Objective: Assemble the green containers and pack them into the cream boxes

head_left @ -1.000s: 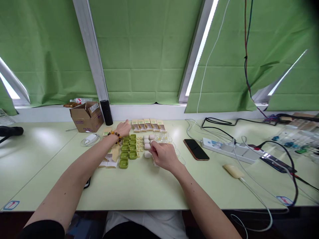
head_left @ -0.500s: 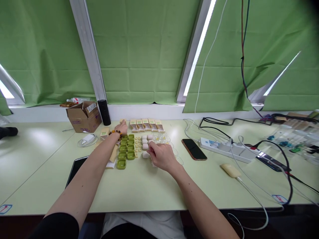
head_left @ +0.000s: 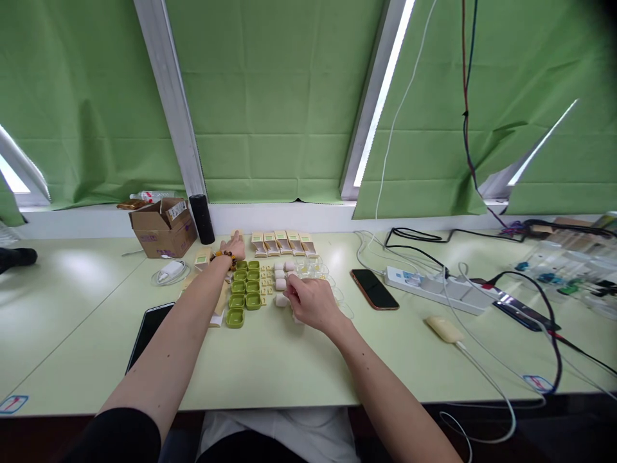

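From my end: the green trays (head_left: pixel 234 317) sit mid-counter (head_left: pixel 270 373), small, squarish, glossy olive w/ raised rims & rounded corners, nine showing in 2 cols. Just R of them, small cream pieces (head_left: pixel 266 283), marks too tiny to read. Next, pale pink-white blocks (head_left: pixel 280 284), rounded, in 2 cols, some hidden under my R grip (head_left: pixel 293 297). Clear parts (head_left: pixel 311 265) lie beyond it.

R grip's fingers are curled in, thumb close; can't tell if anything's held. L grip (head_left: pixel 234 244) reaches past the trays, back of hand up, fingers pointing at the wall, a bit of cream card (head_left: pixel 236 232) at the tips; can't tell if wide, narrow or holding. Beaded bracelet (head_left: pixel 223 257) on that wrist. Five cream cartons (head_left: pixel 284 244) stand in a row to its R, nr the wall.

Counter's pale green, semi-gloss. Cardboard box (head_left: pixel 161 241) & black cylinder (head_left: pixel 202 220) back L; phone (head_left: pixel 375 289), power strip (head_left: pixel 436 289) & loose cables R. Green blinds (head_left: pixel 284 96) cover the windows, w/ daylight at the gaps.
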`<move>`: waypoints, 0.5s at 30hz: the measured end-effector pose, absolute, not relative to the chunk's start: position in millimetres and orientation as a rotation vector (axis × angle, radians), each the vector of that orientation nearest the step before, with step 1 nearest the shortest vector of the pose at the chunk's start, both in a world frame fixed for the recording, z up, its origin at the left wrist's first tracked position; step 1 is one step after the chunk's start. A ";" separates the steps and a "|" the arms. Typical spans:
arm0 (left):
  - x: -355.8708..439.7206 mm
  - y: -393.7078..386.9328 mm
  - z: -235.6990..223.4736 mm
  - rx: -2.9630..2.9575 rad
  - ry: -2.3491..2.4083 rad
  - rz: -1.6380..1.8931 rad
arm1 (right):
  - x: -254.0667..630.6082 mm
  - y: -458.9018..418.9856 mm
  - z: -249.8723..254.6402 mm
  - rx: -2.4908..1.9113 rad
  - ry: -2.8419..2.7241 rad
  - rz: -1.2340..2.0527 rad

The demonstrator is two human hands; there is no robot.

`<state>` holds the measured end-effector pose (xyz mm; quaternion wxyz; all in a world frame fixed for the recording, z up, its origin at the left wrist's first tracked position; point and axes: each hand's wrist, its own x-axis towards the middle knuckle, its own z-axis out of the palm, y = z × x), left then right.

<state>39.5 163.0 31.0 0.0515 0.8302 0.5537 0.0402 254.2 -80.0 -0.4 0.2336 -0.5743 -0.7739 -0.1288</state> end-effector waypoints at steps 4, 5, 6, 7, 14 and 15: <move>40.3 145.4 45.2 2.563 1.688 0.210 | 255.2 -79.6 -0.9 -1.572 -2.126 -0.369; 41.4 140.3 49.7 2.576 1.673 0.248 | 255.3 -79.4 -1.4 -1.570 -2.127 -0.371; 42.4 134.1 54.5 2.592 1.651 0.297 | 255.1 -79.3 -1.9 -1.567 -2.130 -0.372; 42.9 126.5 59.2 2.602 1.630 0.340 | 254.7 -79.3 -2.7 -1.563 -2.134 -0.374; 17.5 12.5 73.0 2.823 1.546 0.723 | 242.0 -78.6 -12.7 -1.472 -2.201 -0.403; 11.1 -7.3 69.0 2.869 1.601 0.656 | 239.4 -78.2 -14.6 -1.452 -2.212 -0.400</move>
